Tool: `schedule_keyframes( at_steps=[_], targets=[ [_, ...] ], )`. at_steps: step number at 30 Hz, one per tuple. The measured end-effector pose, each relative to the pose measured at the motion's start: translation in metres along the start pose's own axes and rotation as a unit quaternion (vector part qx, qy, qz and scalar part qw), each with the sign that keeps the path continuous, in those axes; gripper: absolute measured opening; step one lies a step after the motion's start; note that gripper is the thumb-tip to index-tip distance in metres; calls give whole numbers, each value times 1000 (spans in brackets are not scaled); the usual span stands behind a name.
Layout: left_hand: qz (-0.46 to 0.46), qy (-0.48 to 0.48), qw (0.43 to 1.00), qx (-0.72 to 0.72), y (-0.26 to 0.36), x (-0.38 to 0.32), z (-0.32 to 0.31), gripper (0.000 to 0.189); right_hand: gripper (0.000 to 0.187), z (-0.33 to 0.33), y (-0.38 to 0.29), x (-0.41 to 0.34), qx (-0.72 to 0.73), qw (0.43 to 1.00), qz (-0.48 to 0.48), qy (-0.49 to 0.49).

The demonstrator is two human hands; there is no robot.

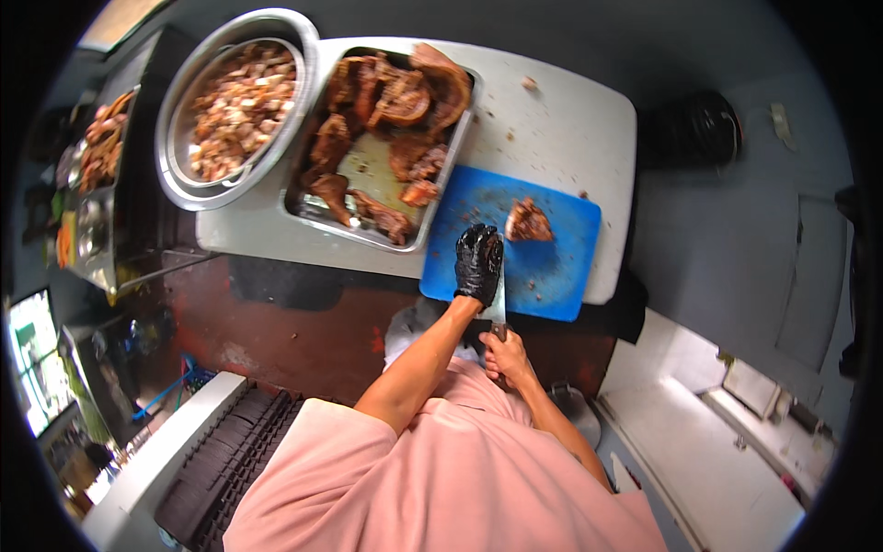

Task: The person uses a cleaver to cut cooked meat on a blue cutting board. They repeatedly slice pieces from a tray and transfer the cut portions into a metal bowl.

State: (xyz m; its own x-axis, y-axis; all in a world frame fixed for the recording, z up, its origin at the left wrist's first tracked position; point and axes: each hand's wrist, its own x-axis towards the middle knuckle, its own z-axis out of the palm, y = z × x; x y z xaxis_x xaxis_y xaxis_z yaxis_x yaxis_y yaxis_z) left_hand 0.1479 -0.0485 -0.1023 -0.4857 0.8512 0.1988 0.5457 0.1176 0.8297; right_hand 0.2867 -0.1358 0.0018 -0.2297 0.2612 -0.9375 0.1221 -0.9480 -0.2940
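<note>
My right hand (507, 355) grips the wooden handle of a broad-bladed kitchen knife (500, 297), just off the near edge of a blue cutting board (452, 193). The blade points away from me over the board. Beside it on the left is my left hand (477, 265), in a wet black glove with curled fingers; its palm side is hidden, and I cannot tell whether it holds anything. To the right of the blade tip lies a chunk of cooked meat (529, 221). Small scraps dot the board around it.
Left of the board, a metal tray (441, 186) holds large browned meat pieces (400, 93). Beyond it stands a round metal basin (169, 138) with a bowl of chopped meat (241, 110). Crumbs lie on the white table (566, 117). A black bag-like object (697, 131) is at the right.
</note>
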Motion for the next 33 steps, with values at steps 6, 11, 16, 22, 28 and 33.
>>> schedule_keyframes(
  at_steps=[6,11,16,22,28,33],
  targets=[
    [28,98,994,40,-41,129,-141,37,21,102,-107,-38,-155,958,-172,-169],
    [27,201,965,165,-30,268,-304,52,23,203,-182,-91,-162,935,-215,-232],
    [35,207,972,104,0,282,-304,57,38,135,-154,-62,-330,850,-405,-62],
    [-132,-295,944,65,-13,178,-61,41,38,-7,-60,-59,-370,848,-343,162],
    [-116,-355,928,1,1,92,33,54,39,-22,-60,-83,-275,797,-428,325],
    [-201,-249,947,-41,-4,72,19,46,33,-7,-59,-19,-178,741,-535,364]
  ],
)
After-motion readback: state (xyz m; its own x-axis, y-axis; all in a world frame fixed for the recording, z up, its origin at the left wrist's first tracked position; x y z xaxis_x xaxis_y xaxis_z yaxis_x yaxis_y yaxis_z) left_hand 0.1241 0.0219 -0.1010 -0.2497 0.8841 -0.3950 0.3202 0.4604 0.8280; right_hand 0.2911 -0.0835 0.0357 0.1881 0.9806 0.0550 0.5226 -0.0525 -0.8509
